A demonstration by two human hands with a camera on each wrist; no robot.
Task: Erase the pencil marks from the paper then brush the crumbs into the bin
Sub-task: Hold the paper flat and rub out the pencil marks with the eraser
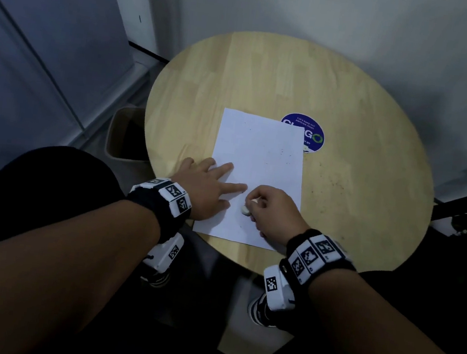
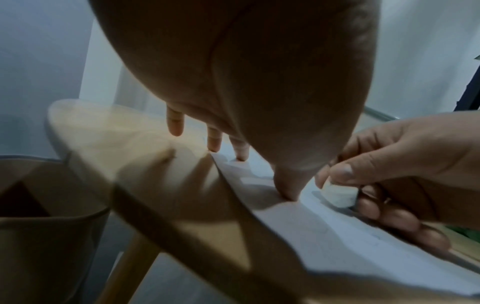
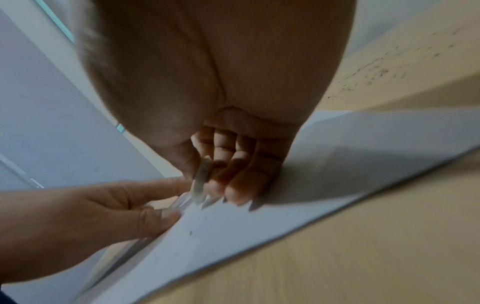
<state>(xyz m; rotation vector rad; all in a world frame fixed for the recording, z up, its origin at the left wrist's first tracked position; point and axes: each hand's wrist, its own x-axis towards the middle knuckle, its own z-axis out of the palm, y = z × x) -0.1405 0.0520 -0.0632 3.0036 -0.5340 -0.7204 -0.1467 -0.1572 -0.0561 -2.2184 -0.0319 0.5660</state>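
A white sheet of paper lies on the round wooden desk, its near edge close to the desk's front rim. The left hand lies flat with its fingers spread and straight: the fingertips press the paper's left side while the heel of the hand sits at the sheet's left edge. From the left wrist view, the thumb of that hand presses down on the sheet and the other fingertips touch down farther off, one of them on bare wood beyond the paper's edge.

The right hand is curled, pinching a small white eraser between thumb and fingers, with the eraser's lower face against the paper just beside the left index fingertip. The left wrist view shows the eraser held under the right thumb, with the remaining fingers folded beneath it and resting on the sheet.

Small dark crumbs speckle the paper's upper right part, and more are scattered over the bare desk to the right of the sheet. A round blue sticker sits on the desk, partly covered by the paper's top right corner. A tan bin stands on the floor just left of the desk, its open top below the desk's edge
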